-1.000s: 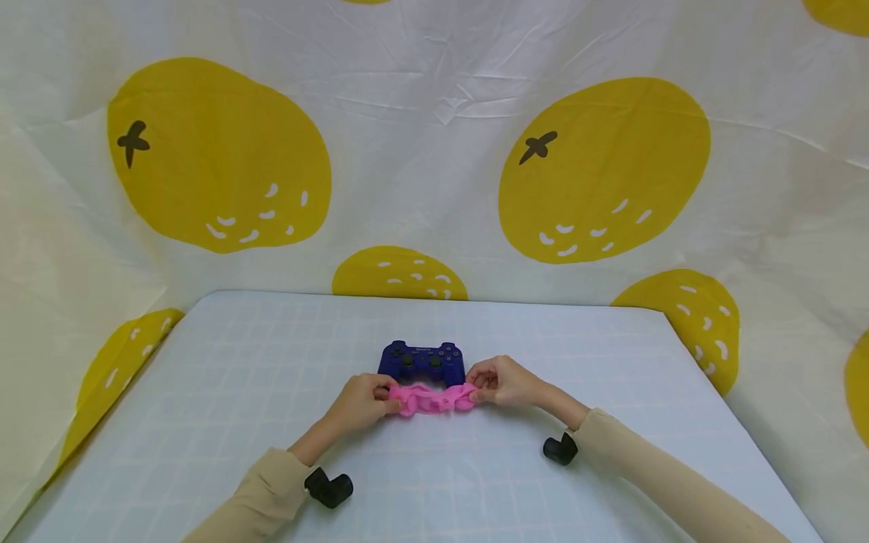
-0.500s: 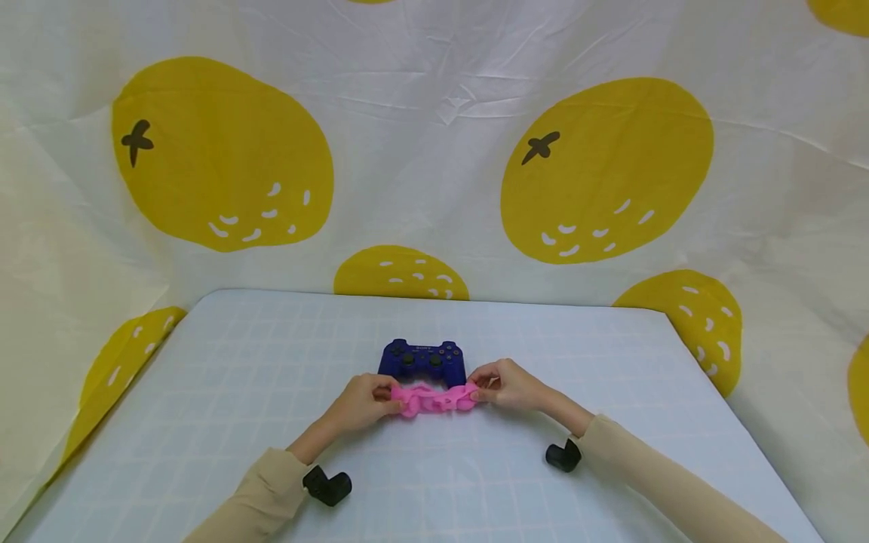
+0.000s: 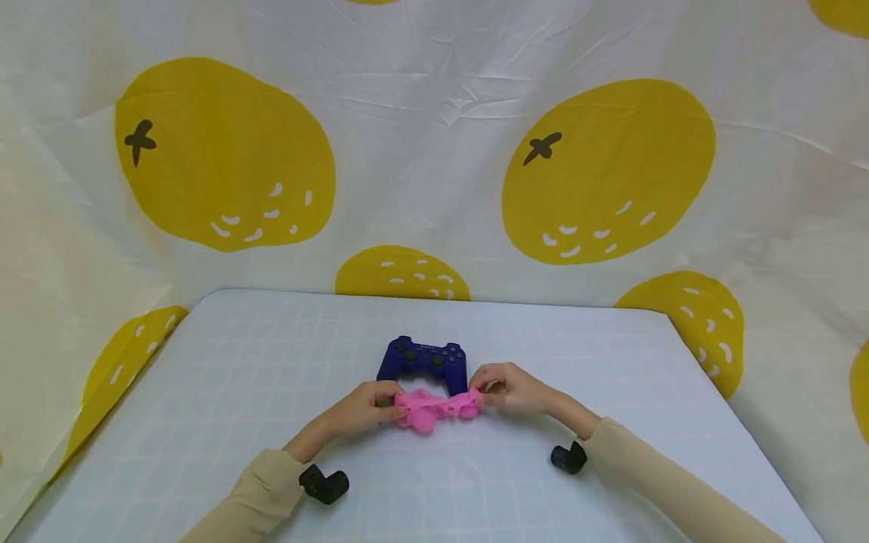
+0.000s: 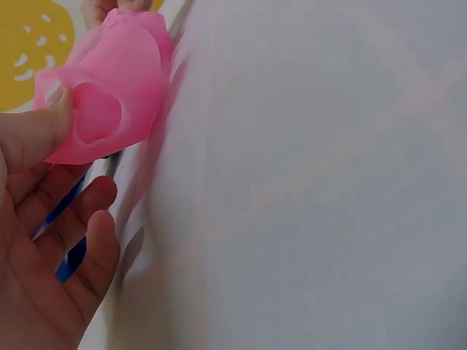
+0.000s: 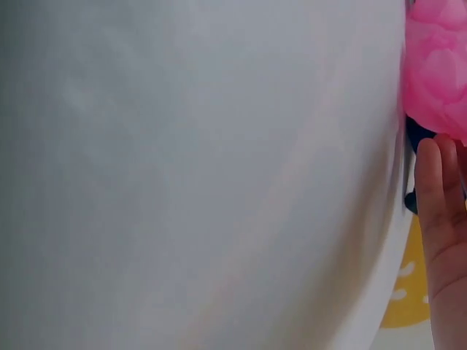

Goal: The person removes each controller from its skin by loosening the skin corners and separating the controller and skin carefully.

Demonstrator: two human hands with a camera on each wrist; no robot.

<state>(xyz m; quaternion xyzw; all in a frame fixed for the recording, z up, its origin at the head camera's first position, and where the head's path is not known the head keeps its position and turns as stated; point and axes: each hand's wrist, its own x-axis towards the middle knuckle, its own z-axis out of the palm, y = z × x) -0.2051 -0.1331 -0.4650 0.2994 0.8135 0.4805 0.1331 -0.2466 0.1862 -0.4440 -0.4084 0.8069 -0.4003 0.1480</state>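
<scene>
A soft, translucent pink silicone controller cover (image 3: 434,406) is held stretched between two hands just in front of a dark blue plastic game controller (image 3: 423,360), which lies flat on a pale blue gridded table surface (image 3: 204,422). The cover's left end is pinched by the left hand (image 3: 363,411), the thumb being pressed on the pink material and the remaining fingers curled beneath it, as is confirmed in the left wrist view (image 4: 102,87). The cover's right end is gripped by the right hand (image 3: 509,388), whose fingers are curled round it; in the right wrist view only one finger and a pink edge (image 5: 438,65) are seen. The middle of the cover sags toward the table in front of the controller; whether it touches the table cannot be told. Beige sleeves (image 3: 265,494) are worn on both forearms. A white fabric backdrop printed with large yellow fruit shapes (image 3: 224,151) is hung behind the controller.
</scene>
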